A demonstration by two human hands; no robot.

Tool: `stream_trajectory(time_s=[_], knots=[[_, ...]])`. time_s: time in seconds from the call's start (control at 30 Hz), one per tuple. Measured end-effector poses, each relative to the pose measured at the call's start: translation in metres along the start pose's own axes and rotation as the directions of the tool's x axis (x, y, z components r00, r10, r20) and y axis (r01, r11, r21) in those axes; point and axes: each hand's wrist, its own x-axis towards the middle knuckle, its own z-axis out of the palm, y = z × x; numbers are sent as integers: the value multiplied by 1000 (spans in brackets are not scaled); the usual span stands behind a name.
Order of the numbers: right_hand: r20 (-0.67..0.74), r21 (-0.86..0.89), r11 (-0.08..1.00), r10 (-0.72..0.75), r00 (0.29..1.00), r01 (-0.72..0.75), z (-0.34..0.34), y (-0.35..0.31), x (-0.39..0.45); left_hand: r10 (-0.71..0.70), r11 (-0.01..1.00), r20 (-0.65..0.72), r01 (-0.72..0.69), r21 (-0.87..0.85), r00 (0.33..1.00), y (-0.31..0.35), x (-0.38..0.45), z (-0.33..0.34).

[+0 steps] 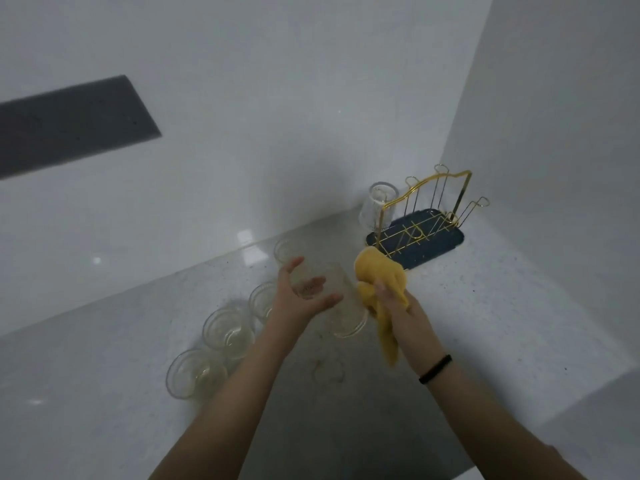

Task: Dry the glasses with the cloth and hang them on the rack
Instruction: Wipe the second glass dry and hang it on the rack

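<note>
Both my hands work above the pale speckled worktop (467, 306): my left hand (298, 299) grips a clear ribbed drinking glass (341, 306), my right hand (398, 306) clutches the yellow cloth (381, 271) beside it. One glass (377, 206) hangs upturned on the gold wire rack (429, 209).

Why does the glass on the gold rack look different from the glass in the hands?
The glass on the rack hangs upside down on a prong, untouched; the held glass lies tilted, mouth toward the camera, in the left hand. The yellow cloth, gripped by the right hand, meets only the held glass. Both are clear and ribbed.
</note>
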Motion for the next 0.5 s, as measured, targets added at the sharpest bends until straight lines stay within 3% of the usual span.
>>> stream_trajectory(time_s=[0.13,0.3,0.37,0.5], knots=[[80,38,996,-86,993,84,17,-14,-23,-74,937,34,82,-341,997,26,-19,15],[50,26,938,-346,937,345,34,-24,-38,-67,955,203,122,-271,977,29,-38,18],[63,16,943,-334,940,334,34,-28,-37,-83,960,265,149,-237,961,31,-44,16],[72,53,980,-193,979,189,34,-32,-44,-102,959,147,136,-249,984,33,-50,12]])
